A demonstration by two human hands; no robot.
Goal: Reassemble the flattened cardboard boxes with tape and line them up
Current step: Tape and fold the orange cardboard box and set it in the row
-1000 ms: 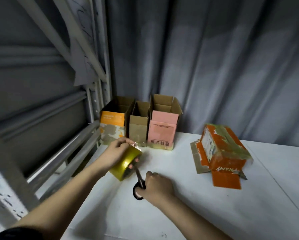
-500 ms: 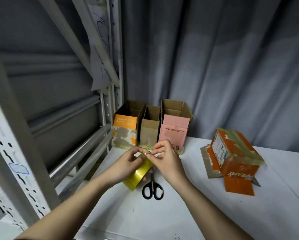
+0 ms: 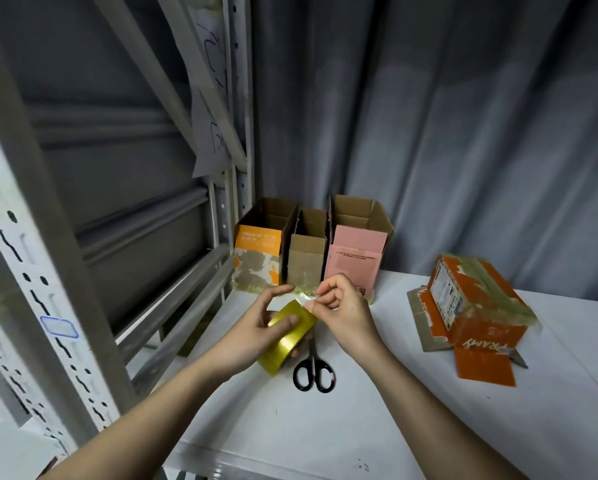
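My left hand (image 3: 256, 327) grips a yellow tape roll (image 3: 286, 336) just above the white table (image 3: 360, 427). My right hand (image 3: 342, 306) pinches the loose clear end of the tape at the roll's top edge. Black-handled scissors (image 3: 313, 370) lie on the table under my hands. Three open boxes stand in a row at the back: an orange and white box (image 3: 257, 259), a plain brown box (image 3: 306, 259) and a pink box (image 3: 354, 261). Over to the right an orange taped box (image 3: 477, 306) lies on its side, flaps spread out.
A grey metal shelving rack (image 3: 41, 271) with perforated posts runs along the left, close to the table edge. A grey curtain (image 3: 429, 133) hangs behind the table. A paper sheet with writing (image 3: 211, 109) hangs on the rack.
My right hand let go of the scissors, which now lie on the table, and came up to the tape roll. It now pinches the tape end and has pulled it slightly off.
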